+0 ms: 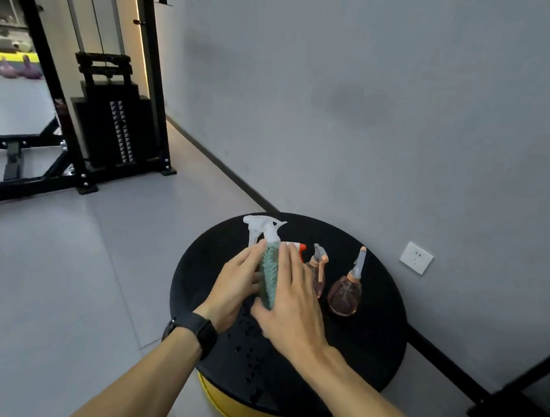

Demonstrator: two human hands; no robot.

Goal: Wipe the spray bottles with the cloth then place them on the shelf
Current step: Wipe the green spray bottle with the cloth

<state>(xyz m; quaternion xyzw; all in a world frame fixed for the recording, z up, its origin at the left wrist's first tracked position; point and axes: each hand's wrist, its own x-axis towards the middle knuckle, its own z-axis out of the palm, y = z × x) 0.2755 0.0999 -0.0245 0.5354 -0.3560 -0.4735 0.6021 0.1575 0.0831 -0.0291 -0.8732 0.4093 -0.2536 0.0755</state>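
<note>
Teal cloth (269, 275) wraps the white-triggered spray bottle (264, 231), held just above the round black worktop (372, 335). Left hand (236, 283) curls its grip around the wrapped body; right hand (295, 301) presses flat, fingers straight. A slipping wipe could knock the near pink bottles (344, 295) over.

Nothing here reads as text: no lettering, label or number can be made out on the spray bottle (265, 241) in the hands, the two pink bottles (345, 294) to its right, or the wall socket (416, 257).
</note>
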